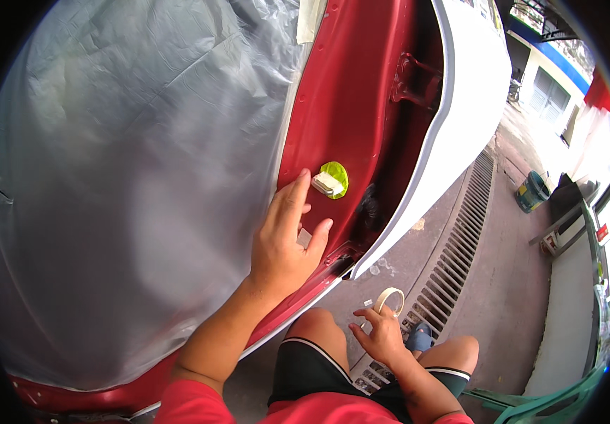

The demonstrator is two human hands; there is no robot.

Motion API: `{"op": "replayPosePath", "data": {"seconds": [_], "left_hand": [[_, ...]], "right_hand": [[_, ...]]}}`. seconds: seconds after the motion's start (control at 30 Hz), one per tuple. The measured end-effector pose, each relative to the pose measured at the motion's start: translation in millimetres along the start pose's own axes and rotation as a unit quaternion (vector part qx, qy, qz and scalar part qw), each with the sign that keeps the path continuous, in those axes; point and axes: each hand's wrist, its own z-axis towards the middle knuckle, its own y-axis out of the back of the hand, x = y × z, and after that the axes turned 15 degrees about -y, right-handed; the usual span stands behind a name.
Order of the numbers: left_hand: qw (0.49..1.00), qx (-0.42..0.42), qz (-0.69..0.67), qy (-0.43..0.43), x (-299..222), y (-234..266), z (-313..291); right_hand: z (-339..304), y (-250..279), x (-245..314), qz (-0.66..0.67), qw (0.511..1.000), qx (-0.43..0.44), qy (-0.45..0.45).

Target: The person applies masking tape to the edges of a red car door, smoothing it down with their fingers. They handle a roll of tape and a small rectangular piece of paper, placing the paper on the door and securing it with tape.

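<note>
My left hand [285,244] is raised by the red door frame [344,92] of a vehicle, thumb spread from the fingers. Its fingertips are close beside a yellow-green patch [336,177], which has crumpled cream tape [327,185] on it. Whether they touch the tape I cannot tell. Lower and to the right, my right hand [381,335] is over my lap with a roll of masking tape [389,299] hooked at its fingers. A small pale bit [368,303] shows near those fingertips. Grey plastic sheeting [135,184] covers the opening on the left.
A white vehicle panel with a grey edge [453,127] stands open on the right. Beyond it, a drain grate [457,244] runs along the concrete floor. A dark bucket [531,191] stands farther off. Green metal framing [559,396] curves along the lower right.
</note>
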Motion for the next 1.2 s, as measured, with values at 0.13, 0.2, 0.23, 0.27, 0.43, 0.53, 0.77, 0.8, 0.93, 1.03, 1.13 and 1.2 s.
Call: {"op": "replayPosePath", "data": {"seconds": [0.13, 0.2, 0.23, 0.27, 0.43, 0.53, 0.77, 0.8, 0.93, 1.03, 1.13, 1.2], "left_hand": [[0.98, -0.046, 0.163, -0.106, 15, -12, 10], [0.964, -0.049, 0.193, -0.173, 25, -14, 28], [0.963, -0.04, 0.187, -0.189, 31, -12, 33], [0.961, -0.028, 0.177, -0.209, 39, -8, 36], [0.963, 0.032, 0.166, -0.211, 36, 2, 45], [0.971, 0.012, 0.143, -0.189, 31, 0, 45], [0.952, -0.018, 0.167, -0.257, 36, -3, 45], [0.952, -0.01, 0.171, -0.255, 34, -3, 46], [0.955, 0.007, 0.168, -0.244, 28, 3, 50], [0.979, 0.008, 0.124, -0.159, 18, 3, 49], [0.994, -0.006, 0.053, -0.091, 11, 2, 44], [0.993, -0.01, 0.039, -0.113, 14, 1, 41]], "right_hand": [[-3, -2, 2, -0.006, 1.0, -0.001, -0.002], [-3, -1, 2, -0.004, 1.0, 0.008, -0.002], [-3, 0, 2, 0.002, 1.0, 0.013, -0.001], [-3, -1, 2, 0.011, 1.0, 0.015, -0.003], [-5, 4, 1, 0.009, 1.0, 0.002, -0.005], [-7, 4, -1, 0.009, 1.0, 0.006, -0.009], [-8, 11, -2, 0.013, 1.0, -0.005, -0.016], [-9, 12, -3, 0.012, 1.0, -0.006, -0.015], [-9, 13, -5, 0.015, 1.0, -0.007, -0.011], [-10, 14, -8, 0.011, 1.0, -0.011, -0.019], [-11, 18, -9, 0.009, 0.999, -0.013, -0.031], [-13, 17, -11, 0.012, 0.999, -0.007, -0.031]]}}
